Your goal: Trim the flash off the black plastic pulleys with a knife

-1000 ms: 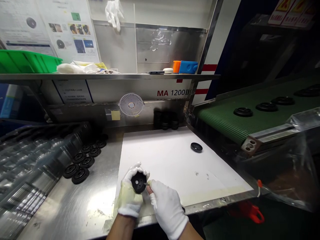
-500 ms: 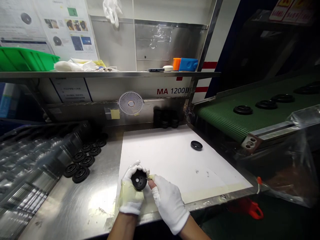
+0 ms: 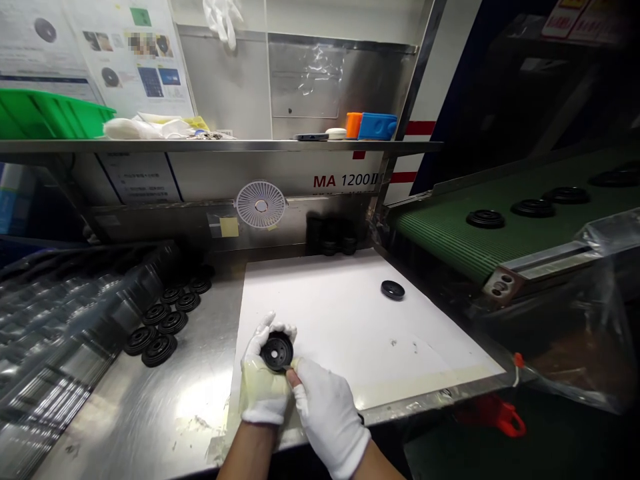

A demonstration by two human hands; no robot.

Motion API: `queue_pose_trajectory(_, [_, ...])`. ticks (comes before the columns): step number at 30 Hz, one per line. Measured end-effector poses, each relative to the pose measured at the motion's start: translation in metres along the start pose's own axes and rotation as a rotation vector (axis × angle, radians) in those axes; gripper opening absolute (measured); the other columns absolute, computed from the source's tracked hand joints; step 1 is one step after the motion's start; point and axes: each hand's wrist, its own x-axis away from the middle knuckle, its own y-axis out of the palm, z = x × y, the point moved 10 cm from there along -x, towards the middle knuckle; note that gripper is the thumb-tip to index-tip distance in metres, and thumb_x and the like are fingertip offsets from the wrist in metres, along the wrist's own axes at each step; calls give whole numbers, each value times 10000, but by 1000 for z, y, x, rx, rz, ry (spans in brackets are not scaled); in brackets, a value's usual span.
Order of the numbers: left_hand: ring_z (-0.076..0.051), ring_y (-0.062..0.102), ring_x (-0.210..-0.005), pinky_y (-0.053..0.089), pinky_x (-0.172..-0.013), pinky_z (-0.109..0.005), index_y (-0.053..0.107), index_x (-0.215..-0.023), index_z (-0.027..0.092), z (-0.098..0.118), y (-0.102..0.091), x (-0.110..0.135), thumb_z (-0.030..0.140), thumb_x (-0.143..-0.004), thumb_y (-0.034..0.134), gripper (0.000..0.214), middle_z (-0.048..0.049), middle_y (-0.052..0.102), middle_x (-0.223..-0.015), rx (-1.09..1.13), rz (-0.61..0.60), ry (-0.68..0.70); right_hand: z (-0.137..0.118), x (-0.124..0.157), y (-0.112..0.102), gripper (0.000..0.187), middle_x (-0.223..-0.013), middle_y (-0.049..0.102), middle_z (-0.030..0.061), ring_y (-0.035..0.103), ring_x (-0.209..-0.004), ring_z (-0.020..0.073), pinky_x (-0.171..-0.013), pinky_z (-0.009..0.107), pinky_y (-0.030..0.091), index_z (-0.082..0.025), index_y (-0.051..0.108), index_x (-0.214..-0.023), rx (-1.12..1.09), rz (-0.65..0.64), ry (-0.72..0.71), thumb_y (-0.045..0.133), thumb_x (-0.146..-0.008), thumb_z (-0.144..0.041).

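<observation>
My left hand [image 3: 263, 383], in a white glove with yellowish tape, is closed around a round black plastic part [image 3: 277, 351] held over the near edge of the white mat [image 3: 350, 327]. My right hand [image 3: 325, 413], also gloved in white, pinches a small thin tool I cannot make out against the part's lower right rim. Another black round part [image 3: 393, 289] lies alone on the mat to the far right.
Two rows of black round parts [image 3: 167, 323] lie on the steel bench beside stacked clear trays [image 3: 60, 333]. A green conveyor [image 3: 525, 233] on the right carries more parts. A small white fan [image 3: 260, 205] and a shelf [image 3: 220, 147] stand behind.
The black part has turned in my left hand and now shows its ribbed face. My right hand has shifted slightly left and lower along its rim.
</observation>
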Motion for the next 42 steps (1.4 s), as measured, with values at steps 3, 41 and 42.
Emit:
queue_pose_trajectory(3, [-253, 610, -878, 515, -746, -437, 580, -1089, 147, -11, 5, 3, 174, -712, 533, 380, -130, 635, -938, -49, -75, -192, 6, -5, -4, 212, -750, 638, -13, 571, -653, 158, -568, 284, 262, -243, 542, -831, -8, -8, 2, 351, -909, -289])
queue_pose_trajectory(41, [-185, 574, -660, 518, -650, -385, 638, -899, 103, -14, 3, -3, 162, -707, 556, 217, -60, 577, -667, -47, -94, -164, 20, 0, -2, 178, -741, 627, -21, 568, -653, 148, -575, 285, 238, -245, 529, -835, 3, 0, 86, 371, -909, -281])
queue_pose_trajectory(42, [-161, 560, -628, 516, -644, -356, 639, -862, 108, -12, 4, -4, 152, -704, 573, 177, -38, 560, -633, -41, -78, -135, 19, 1, -1, 185, -730, 624, -22, 563, -641, 146, -569, 285, 235, -243, 528, -823, -1, -1, 93, 370, -910, -284])
